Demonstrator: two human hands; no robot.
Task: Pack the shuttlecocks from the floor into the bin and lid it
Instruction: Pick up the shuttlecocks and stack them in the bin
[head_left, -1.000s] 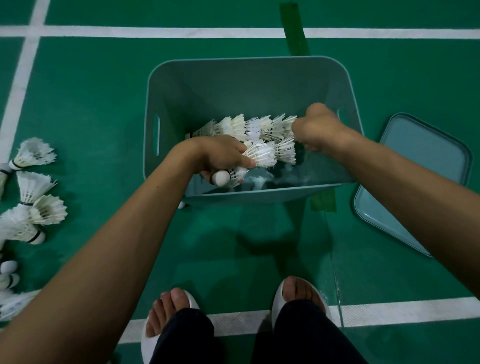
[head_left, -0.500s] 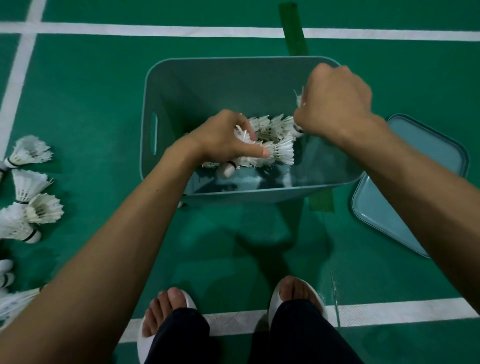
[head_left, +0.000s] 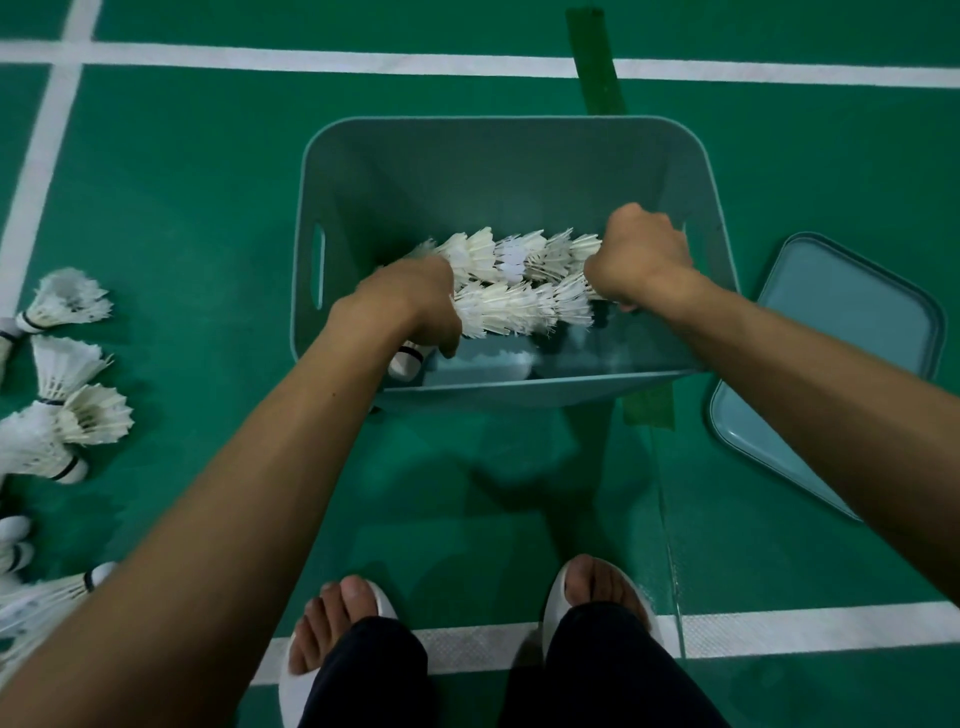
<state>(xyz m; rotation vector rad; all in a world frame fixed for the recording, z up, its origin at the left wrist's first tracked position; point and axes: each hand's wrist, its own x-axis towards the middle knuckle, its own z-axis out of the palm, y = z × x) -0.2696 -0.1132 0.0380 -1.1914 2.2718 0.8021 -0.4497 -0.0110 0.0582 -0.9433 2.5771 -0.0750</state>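
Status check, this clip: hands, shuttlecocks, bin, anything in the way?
Left hand and right hand both grip shuttlecock stacks low inside the bin. More shuttlecocks lie on the floor, left. Lid off, on floor right of bin; nothing blocks.

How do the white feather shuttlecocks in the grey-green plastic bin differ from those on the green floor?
The shuttlecocks in the bin are nested in two long rows, gripped at the ends by the left hand and right hand; the shuttlecocks on the floor lie in short scattered clumps, untouched, left of the grey-green plastic bin. Both have white feathers and dark-banded corks.
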